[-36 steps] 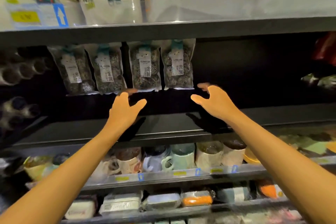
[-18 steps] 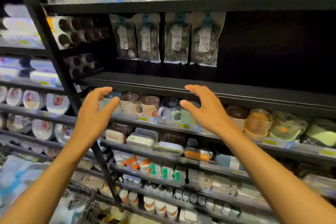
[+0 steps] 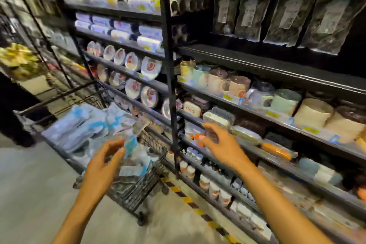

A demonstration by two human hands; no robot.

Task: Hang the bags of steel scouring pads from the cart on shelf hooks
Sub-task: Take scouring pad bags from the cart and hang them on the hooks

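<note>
While four bags (image 3: 251, 10) hang at one o'clock, the left hand (image 3: 103, 164) hovers over the cart (image 3: 142, 182) at seven, fingers apart (right hand (image 3: 221, 144) likewise, empty).

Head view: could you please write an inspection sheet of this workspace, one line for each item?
Surface: grey floor, striped tape along the shelves.
Job's things: four bags hang at top right; more bags lie in the cart.
Clutter: mugs and plates on the shelves.
Grips: left hand open over the cart, contact with a bag unclear from blur; right hand open, holds nothing.
Cables: nothing seen.
Surroundings: person in dark clothes at the left.
</note>
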